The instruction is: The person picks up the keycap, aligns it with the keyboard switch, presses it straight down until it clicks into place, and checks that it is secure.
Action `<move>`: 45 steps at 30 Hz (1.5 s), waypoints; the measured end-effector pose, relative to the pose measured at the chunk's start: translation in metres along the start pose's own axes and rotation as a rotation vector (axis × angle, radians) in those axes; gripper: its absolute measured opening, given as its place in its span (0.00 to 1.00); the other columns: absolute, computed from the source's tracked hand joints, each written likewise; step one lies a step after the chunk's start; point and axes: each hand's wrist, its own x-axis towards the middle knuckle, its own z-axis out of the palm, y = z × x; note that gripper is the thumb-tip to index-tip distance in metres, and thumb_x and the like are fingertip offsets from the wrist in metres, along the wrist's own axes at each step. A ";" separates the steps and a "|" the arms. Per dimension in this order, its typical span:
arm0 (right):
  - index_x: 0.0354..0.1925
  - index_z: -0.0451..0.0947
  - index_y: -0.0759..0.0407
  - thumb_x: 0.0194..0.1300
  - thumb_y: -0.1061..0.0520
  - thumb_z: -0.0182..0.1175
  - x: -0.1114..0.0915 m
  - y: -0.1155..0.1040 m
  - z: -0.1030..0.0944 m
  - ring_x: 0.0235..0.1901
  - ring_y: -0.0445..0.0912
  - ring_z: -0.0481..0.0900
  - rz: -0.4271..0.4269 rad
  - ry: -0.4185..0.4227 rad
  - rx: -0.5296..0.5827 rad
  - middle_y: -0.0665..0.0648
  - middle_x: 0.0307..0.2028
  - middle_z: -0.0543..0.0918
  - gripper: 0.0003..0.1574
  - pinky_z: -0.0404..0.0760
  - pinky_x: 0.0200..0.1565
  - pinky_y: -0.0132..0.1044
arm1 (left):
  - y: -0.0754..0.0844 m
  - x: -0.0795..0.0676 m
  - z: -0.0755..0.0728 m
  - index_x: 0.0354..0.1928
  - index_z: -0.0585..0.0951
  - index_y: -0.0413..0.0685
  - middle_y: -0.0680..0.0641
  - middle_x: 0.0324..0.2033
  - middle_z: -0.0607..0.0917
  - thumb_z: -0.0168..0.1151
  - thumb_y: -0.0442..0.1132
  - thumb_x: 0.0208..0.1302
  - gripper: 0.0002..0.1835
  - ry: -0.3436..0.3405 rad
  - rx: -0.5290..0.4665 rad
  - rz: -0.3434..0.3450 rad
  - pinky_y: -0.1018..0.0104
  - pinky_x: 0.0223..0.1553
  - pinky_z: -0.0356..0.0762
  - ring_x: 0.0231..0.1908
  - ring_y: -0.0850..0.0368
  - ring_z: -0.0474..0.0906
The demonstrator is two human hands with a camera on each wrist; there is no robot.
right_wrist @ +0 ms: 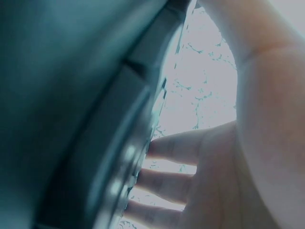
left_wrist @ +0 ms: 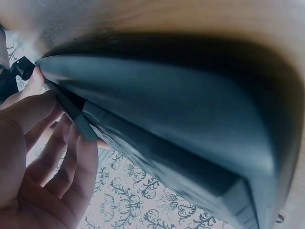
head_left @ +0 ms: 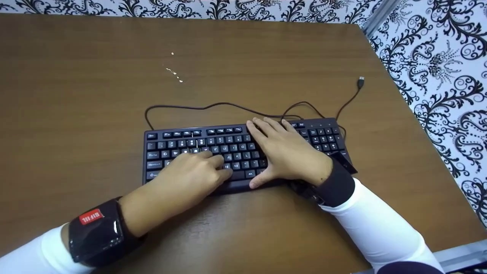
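A black keyboard (head_left: 236, 152) lies on the wooden table, its keys facing up. My left hand (head_left: 198, 171) is over the lower left-middle keys with its fingers curled. In the left wrist view, the left thumb and fingers (left_wrist: 81, 162) pinch a dark key (left_wrist: 78, 117) that stands tilted above its row. My right hand (head_left: 285, 152) rests spread across the keyboard's right-middle part, thumb at the front edge and fingertips near the back edge. The right wrist view shows its straight fingers (right_wrist: 167, 183) touching the keys.
A black cable (head_left: 224, 103) runs behind the keyboard, and its USB plug (head_left: 360, 82) lies at the right rear. Small pale specks (head_left: 175, 73) dot the brown table (head_left: 95, 76). Black-and-white patterned wallpaper (head_left: 437, 64) borders the table's back and right edges.
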 end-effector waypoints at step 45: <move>0.79 0.44 0.59 0.35 0.13 0.65 0.000 -0.003 0.001 0.77 0.60 0.51 0.010 0.000 -0.017 0.63 0.78 0.51 0.88 0.53 0.74 0.65 | 0.018 0.005 -0.003 0.28 0.88 0.51 0.48 0.28 0.87 0.69 0.25 0.48 0.12 -0.052 0.039 -0.147 0.58 0.21 0.83 0.24 0.52 0.80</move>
